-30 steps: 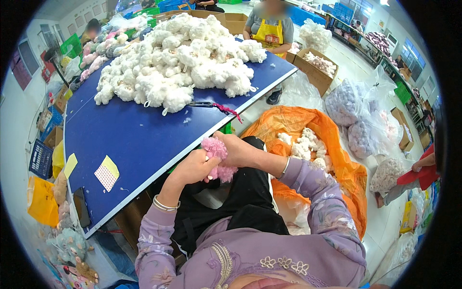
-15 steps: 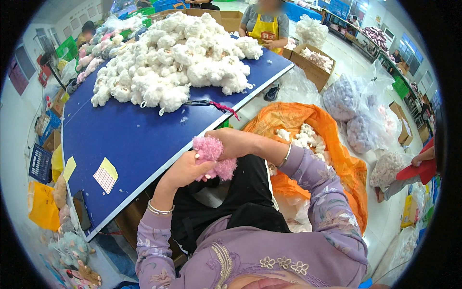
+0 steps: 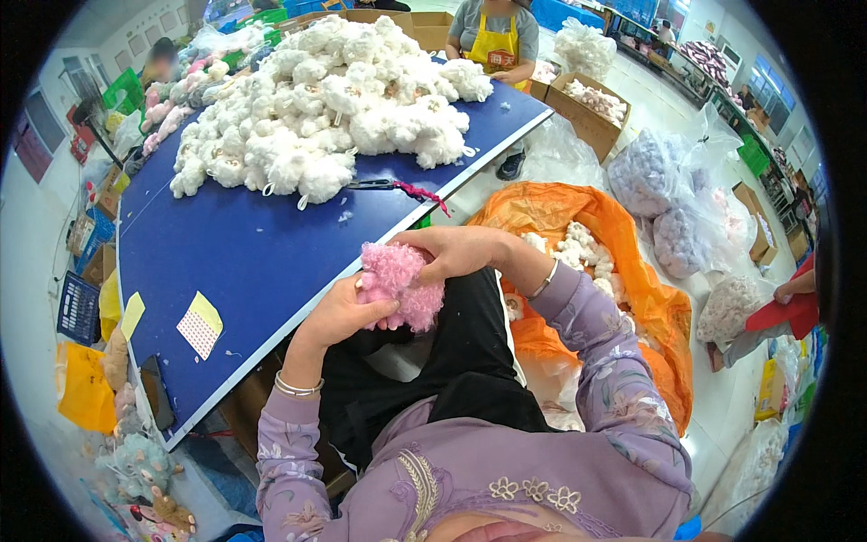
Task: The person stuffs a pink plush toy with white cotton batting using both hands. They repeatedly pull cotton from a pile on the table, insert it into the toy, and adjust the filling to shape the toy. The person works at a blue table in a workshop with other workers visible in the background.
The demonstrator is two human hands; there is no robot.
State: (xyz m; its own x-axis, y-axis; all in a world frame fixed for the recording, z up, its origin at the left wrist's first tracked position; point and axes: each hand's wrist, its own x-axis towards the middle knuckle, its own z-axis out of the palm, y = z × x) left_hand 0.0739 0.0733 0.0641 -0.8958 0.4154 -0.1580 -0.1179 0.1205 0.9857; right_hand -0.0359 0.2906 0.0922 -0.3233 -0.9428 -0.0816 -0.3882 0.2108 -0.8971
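Observation:
A pink curly plush piece is held between both hands above my lap, beside the table's edge. My left hand is closed on its lower left side, thumb laid across it. My right hand grips it from the upper right, with the thumb pressing into the fluff. On the blue table lies a large heap of white fluffy plush pieces, several with small loops. Near the heap's front are dark-handled snips with a pink-red cord tied on.
An orange sack with white plush pieces stands to my right. Beyond it are clear bags of lilac plush and a cardboard box. A person in a yellow apron works across the table. A sticker sheet and a phone lie left.
The pink plush piece has been turned and shows more of its fluffy side. My right hand has shifted, its thumb now visible on the piece.

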